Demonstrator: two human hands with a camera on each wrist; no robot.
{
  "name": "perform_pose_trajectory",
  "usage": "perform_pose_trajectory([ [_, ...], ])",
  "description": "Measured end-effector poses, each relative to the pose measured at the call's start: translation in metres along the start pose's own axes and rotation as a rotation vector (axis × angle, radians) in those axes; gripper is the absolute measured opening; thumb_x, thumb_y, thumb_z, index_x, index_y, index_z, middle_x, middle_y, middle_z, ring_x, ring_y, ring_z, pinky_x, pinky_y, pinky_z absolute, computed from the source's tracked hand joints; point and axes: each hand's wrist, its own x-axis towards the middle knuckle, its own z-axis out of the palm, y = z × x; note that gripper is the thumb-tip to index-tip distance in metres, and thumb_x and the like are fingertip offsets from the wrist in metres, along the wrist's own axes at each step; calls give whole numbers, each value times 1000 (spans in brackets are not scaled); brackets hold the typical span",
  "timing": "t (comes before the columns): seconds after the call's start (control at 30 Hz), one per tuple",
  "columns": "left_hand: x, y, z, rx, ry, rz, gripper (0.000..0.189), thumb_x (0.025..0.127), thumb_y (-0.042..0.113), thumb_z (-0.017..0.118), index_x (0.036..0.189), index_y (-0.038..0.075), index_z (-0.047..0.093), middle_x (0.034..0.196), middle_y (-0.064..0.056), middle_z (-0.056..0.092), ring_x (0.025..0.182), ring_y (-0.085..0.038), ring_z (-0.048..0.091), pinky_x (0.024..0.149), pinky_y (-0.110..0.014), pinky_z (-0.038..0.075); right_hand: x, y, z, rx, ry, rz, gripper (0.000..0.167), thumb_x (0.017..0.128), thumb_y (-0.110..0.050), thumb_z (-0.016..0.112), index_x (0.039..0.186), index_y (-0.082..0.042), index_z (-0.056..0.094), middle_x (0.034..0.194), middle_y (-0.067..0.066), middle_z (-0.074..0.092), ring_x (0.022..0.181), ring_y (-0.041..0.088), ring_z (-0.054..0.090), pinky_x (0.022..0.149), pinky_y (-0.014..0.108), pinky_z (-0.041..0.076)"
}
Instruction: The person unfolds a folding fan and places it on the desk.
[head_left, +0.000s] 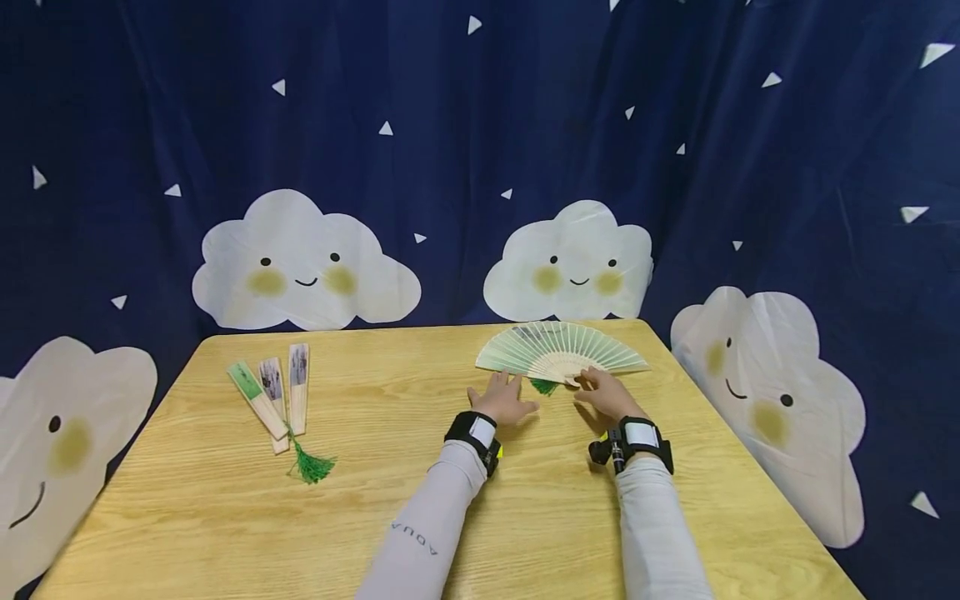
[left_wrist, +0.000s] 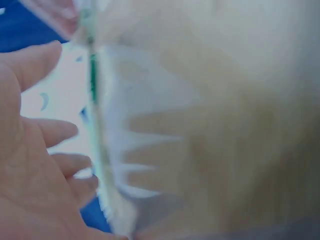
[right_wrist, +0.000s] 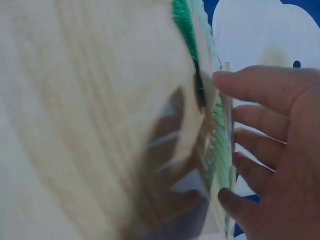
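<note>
A spread pale-green folding fan [head_left: 600,342] lies at the far right of the table, its ribs meeting near the front. Its green tassel [head_left: 544,387] shows just below them. My left hand [head_left: 504,400], fingers loosely spread, is at the fan's front left edge and grips nothing. In the left wrist view that hand [left_wrist: 35,135] has its palm and fingers extended. My right hand [head_left: 609,395] is by the fan's pivot end. In the right wrist view the right hand [right_wrist: 270,140] has its thumb at the fan's base and its fairly straight fingers along the outer stick [right_wrist: 227,120].
Several folded fans lie together at the left of the table, one green-topped [head_left: 246,380] and one grey-patterned [head_left: 298,367]. A green tassel [head_left: 313,467] trails in front of them. Behind the wooden table [head_left: 337,533] hangs a dark blue curtain [head_left: 450,100] with cloud faces.
</note>
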Motion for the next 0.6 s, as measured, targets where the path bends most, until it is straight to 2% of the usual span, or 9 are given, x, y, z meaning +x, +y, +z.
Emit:
perform_pose_trajectory([
  [0.13, -20, -20, -22, -90, 78, -87, 69, 94, 52, 52, 150, 15, 37, 161, -14, 24, 150, -36, 17, 110, -73, 17, -4, 6, 7, 25, 31, 1, 67, 95, -21, 59, 148, 9, 30, 156, 33, 19, 143, 51, 19, 116, 60, 20],
  [0.23, -37, -46, -44, -162, 173, -171, 63, 95, 44, 55, 146, 9, 43, 155, -19, 33, 145, -41, 28, 108, -70, 26, -9, 6, 8, 46, 47, -2, 70, 96, -22, 58, 150, 6, 24, 158, 32, 13, 145, 51, 15, 116, 62, 18],
  [0.3, -49, -67, -59, -184, 256, -223, 59, 94, 38, 56, 142, 5, 47, 149, -23, 40, 138, -45, 36, 105, -67, 33, -11, 3, 6, 49, 63, -20, 70, 96, -21, 57, 151, 5, 22, 158, 33, 12, 144, 51, 14, 116, 63, 17],
  [0.4, -67, -106, -80, -156, 370, -281, 54, 94, 31, 57, 138, 1, 50, 139, -28, 46, 126, -49, 44, 97, -64, 42, -15, -5, 2, 36, 96, -63, 69, 96, -19, 58, 151, 5, 24, 156, 35, 15, 144, 52, 13, 117, 63, 15],
  [0.5, -86, -145, -96, -103, 447, -333, 48, 93, 24, 56, 132, -4, 53, 132, -33, 47, 120, -53, 44, 91, -63, 45, -20, -13, -3, -6, 114, -103, 67, 96, -18, 58, 150, 6, 27, 154, 36, 19, 144, 54, 12, 116, 63, 15],
  [0.6, -105, -179, -106, -70, 485, -387, 43, 91, 17, 53, 123, -11, 54, 125, -38, 46, 116, -56, 44, 88, -64, 45, -27, -22, -7, -61, 126, -147, 65, 95, -17, 59, 148, 7, 31, 152, 37, 23, 143, 54, 14, 116, 64, 17],
])
